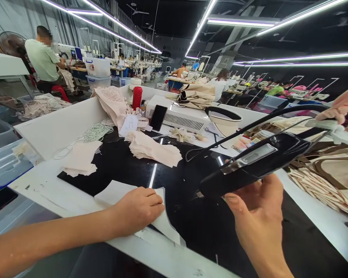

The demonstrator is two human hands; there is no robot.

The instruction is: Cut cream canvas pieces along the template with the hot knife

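My right hand [258, 216] grips a black corded hot knife [249, 166] from below, thumb at its front. Its small metal tip points down and left, above the black board [191, 216], and its black cord [255, 117] loops over the top. My left hand [139, 210] is closed, with fingers together, pressing on a white sheet-like piece [116, 191] at the board's near edge. Whether that piece is paper or cloth I cannot tell. Past my left hand lie a stack of cream fabric pieces [153, 148] and a smaller pile of cream pieces [81, 156].
Another person's hand [340, 110] is near the cord at upper right. At the back stand a phone [158, 117], a red bottle [137, 97] and a white vented box [176, 114]. Pale green cord [97, 132] lies left; stacked cream fabric [321, 189] fills the right. People work behind.
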